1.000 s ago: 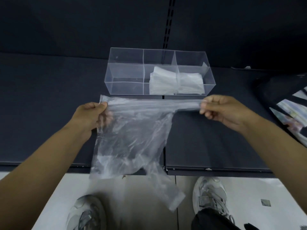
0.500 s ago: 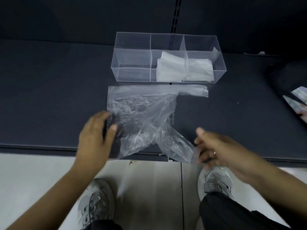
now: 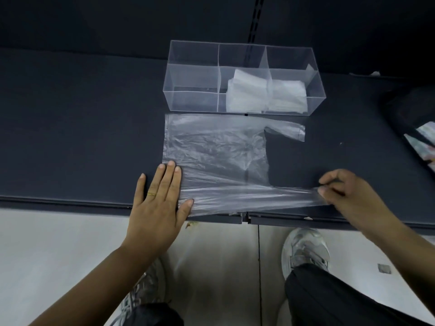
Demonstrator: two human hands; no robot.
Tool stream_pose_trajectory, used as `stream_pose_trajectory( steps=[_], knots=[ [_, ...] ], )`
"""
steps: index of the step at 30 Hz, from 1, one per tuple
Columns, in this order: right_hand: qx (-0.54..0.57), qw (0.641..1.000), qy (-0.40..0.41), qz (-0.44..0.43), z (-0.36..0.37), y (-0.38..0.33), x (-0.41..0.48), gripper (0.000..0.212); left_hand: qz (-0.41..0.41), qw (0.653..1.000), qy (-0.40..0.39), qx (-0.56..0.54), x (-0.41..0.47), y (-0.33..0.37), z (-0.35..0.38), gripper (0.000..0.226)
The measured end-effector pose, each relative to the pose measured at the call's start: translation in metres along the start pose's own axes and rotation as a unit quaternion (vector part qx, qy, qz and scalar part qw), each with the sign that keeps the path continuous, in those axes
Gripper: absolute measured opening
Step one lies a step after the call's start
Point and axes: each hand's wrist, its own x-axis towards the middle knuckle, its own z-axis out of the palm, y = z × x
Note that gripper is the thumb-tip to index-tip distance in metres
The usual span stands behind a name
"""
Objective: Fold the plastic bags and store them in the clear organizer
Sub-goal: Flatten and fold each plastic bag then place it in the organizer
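Plastic bag (image 3: pixel 216 151): one; left hand (image 3: pixel 157 203) presses, right hand (image 3: pixel 346 196) pinches; two folded stacks (image 3: pixel 247 92).

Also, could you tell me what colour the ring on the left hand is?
Gold; the ring on the left hand shows best in the head view.

crinkled glossy plastic bag (image 3: pixel 216 156), matt dark shelf (image 3: pixel 82 137)

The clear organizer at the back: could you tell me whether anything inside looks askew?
Slightly: in the clear plastic organizer, the middle compartment's folded translucent bags lie tilted, one corner raised; the right-hand stack lies flatter.
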Motion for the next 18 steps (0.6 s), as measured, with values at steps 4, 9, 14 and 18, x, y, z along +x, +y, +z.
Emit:
stream_pose_trajectory(
  steps=[4, 9, 14, 18],
  knots=[
    [-0.187, 0.977, 0.097, -0.034, 0.012, 0.0, 0.0, 0.016, 0.011, 1.0, 0.006, -0.004, -0.007, 0.005, 0.001, 0.08],
    [-0.21, 0.928, 0.074, -0.298, 0.055, -0.042, -0.029, 0.045, 0.164, 0.986, 0.015, 0.005, -0.016, -0.015, -0.002, 0.084],
    [-0.302, 0.827, -0.113, -0.46, 0.118, -0.057, -0.054, 0.072, 0.243, 0.957, 0.139, -0.08, -0.034, -0.014, -0.01, 0.036],
    [-0.246, 0.85, -0.007, -0.466, 0.117, -0.062, -0.048, 0.032, 0.234, 0.941, 0.175, -0.169, -0.036, 0.005, -0.034, 0.031]
  ],
)
